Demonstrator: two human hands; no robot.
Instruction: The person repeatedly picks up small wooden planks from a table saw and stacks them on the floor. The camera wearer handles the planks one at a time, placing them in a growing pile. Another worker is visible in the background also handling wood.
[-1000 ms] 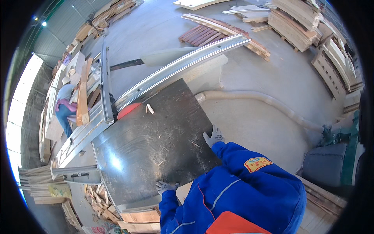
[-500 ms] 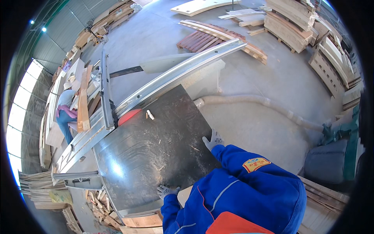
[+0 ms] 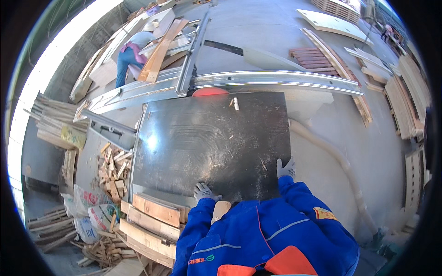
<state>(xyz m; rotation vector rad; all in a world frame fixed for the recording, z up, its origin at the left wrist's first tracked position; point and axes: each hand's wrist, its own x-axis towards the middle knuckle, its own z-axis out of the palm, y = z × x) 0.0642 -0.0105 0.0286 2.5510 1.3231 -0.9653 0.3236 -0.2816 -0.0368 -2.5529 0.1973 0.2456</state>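
Two gloved hands, both yours, on one bench. Head view, sole entry.

Left hand (image 3: 207,192): at the near edge of the bench (image 3: 184,138), fingers loosely spread, nothing held.

Right hand (image 3: 286,169): at the right edge, thumb set apart from the fingers, no object seen in its grasp.

Bench: directly in front of you; dark top, dusty, strewn with wood splinters (image 3: 264,165).

White stick (image 3: 236,104): far side of the bench, near the red guard (image 3: 210,92), well apart from your hands.

Metal rail (image 3: 276,79): along the bench's far side.

Offcuts (image 3: 113,186): heaped on the floor, left. Pale hose (image 3: 343,166): on the floor, right.

Change: your view has swung round; the rail, slanted before, runs nearly level, and sacks (image 3: 87,230) show more fully at lower left. Both hands have kept their places on the bench; the stick lies as it did.

Judgement: your head or stance has shifted, not the things on the bench; with nothing taken up, the handling appears no further along.
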